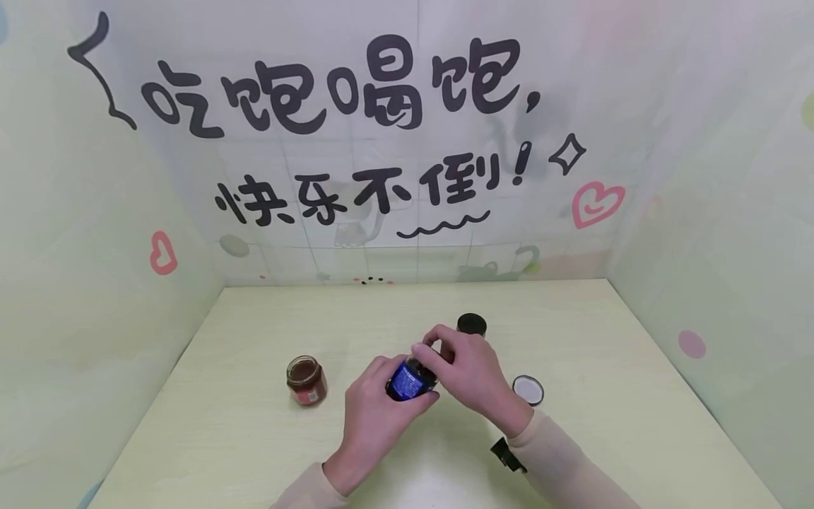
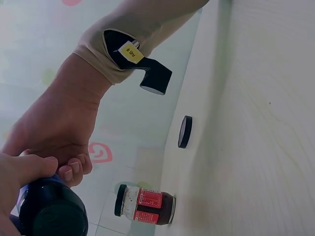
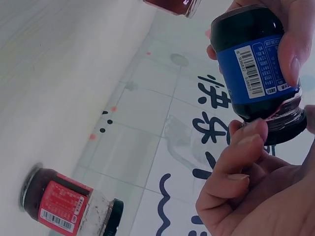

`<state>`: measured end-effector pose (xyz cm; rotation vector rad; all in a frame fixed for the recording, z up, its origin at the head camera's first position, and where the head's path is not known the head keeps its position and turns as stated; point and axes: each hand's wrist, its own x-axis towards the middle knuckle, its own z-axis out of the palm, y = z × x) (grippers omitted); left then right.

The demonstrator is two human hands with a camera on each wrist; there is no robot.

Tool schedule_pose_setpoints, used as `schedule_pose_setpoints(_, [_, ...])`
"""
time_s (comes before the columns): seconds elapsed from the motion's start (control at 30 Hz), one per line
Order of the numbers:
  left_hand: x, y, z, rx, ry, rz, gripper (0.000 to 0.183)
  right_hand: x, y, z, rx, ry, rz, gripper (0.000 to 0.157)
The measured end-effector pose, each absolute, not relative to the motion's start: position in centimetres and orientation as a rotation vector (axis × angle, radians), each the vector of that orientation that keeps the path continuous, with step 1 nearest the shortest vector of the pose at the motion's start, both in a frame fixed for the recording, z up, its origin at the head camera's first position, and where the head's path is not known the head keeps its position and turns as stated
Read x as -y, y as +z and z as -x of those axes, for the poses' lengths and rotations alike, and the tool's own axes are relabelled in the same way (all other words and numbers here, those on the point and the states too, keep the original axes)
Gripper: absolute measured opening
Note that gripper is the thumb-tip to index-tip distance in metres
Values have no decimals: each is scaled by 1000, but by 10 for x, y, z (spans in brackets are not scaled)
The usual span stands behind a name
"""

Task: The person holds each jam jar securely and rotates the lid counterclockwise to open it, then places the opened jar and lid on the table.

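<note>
While a pale table point(image 1: 222, 452) fills the lower frame, with open room along its left edge, the left hand point(image 1: 378, 410) grips a tilted, dark, blue-labelled jar point(image 3: 251, 64) at centre. The right hand point(image 1: 467, 371) curls its fingers round the black lid point(image 3: 288, 130). Behind stands a capped red-labelled jar point(image 2: 147, 204) (dark contents, partly full); left, an open jar point(image 1: 307, 385) of reddish-brown contents; right, a loose lid point(image 1: 528, 390), white side up.

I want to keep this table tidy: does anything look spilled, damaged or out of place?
Only mildly: the open glass jar stands uncovered, while a loose black-rimmed lid lies white side up across the table. No spill or damage shows.
</note>
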<state>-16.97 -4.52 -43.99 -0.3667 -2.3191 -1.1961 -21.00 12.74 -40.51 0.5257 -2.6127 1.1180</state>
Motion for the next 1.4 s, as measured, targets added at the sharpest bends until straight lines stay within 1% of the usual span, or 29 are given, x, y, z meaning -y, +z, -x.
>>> schedule_pose_setpoints(0.27, [43,-442,169,2322,-1129,389,55,-127,-403,208,2623,981,-399,45])
schedule_pose_setpoints(0.4, [42,-443,169,2313,-1076,411,55,-126,-404,206,2632,992,-366,49])
schedule_pose_setpoints(1.0, [45,-447,170,2292,-1086,418,58,-127,-409,208,2598,1188,-439,26])
schedule_pose_setpoints(1.4, [46,-444,168,2302,-1128,398,54,-128,-407,207,2612,1298,-516,25])
